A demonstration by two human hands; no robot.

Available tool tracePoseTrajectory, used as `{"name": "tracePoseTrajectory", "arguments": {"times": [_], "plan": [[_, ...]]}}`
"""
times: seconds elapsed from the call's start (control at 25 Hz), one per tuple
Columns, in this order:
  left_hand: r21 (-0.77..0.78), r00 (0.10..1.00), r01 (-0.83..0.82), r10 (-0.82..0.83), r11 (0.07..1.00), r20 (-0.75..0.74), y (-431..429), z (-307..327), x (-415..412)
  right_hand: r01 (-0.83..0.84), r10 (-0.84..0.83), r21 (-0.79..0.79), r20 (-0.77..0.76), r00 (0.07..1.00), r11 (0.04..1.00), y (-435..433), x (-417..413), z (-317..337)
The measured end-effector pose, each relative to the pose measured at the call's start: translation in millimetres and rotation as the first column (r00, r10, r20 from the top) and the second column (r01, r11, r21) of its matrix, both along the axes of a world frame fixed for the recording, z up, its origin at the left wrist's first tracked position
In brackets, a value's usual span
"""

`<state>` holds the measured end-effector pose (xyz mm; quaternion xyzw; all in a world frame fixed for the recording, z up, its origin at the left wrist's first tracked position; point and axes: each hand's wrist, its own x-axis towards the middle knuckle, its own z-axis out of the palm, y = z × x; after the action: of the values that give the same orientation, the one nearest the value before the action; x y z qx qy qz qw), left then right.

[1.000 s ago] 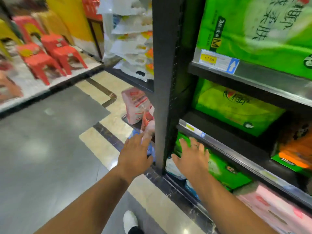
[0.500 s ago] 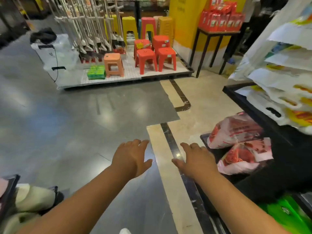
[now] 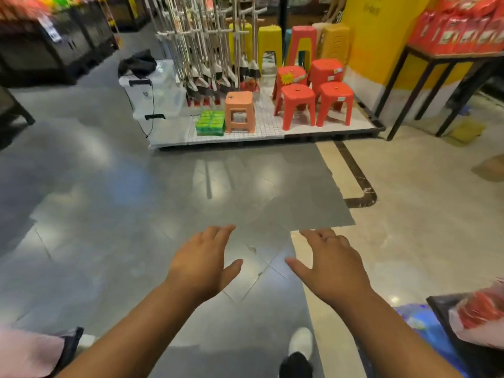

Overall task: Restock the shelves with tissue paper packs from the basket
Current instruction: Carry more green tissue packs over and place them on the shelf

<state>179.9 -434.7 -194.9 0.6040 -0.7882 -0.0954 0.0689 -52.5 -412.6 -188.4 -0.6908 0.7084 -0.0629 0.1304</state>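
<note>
Rate restocking as unfinished: left hand and right hand released, spread and empty above the floor, apparent pink pack at lower-left edge, well apart from shelf at lower right.

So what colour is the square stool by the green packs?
The stool is pale orange; head view.

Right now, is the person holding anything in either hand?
No, nothing is held. The left hand and the right hand both hang over the floor with fingers spread, touching nothing.
</note>
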Motion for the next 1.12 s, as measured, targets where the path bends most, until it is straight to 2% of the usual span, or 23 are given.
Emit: {"name": "tracePoseTrajectory", "arguments": {"times": [0.36,0.6,0.84,1.12], "plan": [[-0.037,0.956,-0.288,0.284,0.957,-0.079,-241.1,-5.8,36.5,-0.256,0.256,0.003,-0.028,0.966,0.967,-305.8,43.9,-8.9],[-0.039,0.909,-0.409,0.403,0.912,-0.106,-398.2,-15.6,88.3,-0.385,0.387,0.043,-0.081,0.919,0.922,-495.7,101.9,-18.0],[0.064,0.905,-0.404,0.409,0.913,-0.121,-583.8,-60.1,170.9,-0.384,0.396,0.122,-0.097,0.913,0.915,-681.0,188.1,-58.7],[0.114,0.946,-0.313,0.320,0.943,-0.049,-800.6,-57.3,264.0,-0.307,0.319,0.168,-0.046,0.947,0.937,-876.0,271.0,-63.7]]}}
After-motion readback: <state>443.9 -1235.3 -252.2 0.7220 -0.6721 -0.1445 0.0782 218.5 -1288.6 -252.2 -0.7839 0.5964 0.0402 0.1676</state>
